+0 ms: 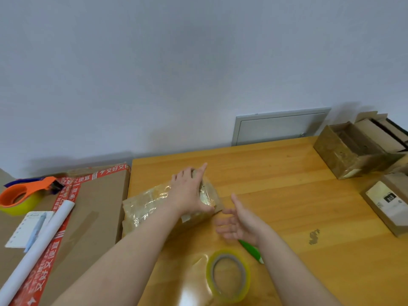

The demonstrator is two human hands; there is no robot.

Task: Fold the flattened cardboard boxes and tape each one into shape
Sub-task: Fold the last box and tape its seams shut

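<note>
We are pressing our left hand [189, 191], fingers spread flat, on top of the taped cardboard box [154, 206], which is lying on the wooden table [287, 195] near its left edge. Our right hand [240, 221] is hovering just beside the box's near right corner, fingers open and gripping nothing. A roll of clear tape [228, 276] is lying flat near us, with a green pen-like tool [251, 250] partly hidden under our right wrist. Open boxes [344, 151] are sitting at the far right.
</note>
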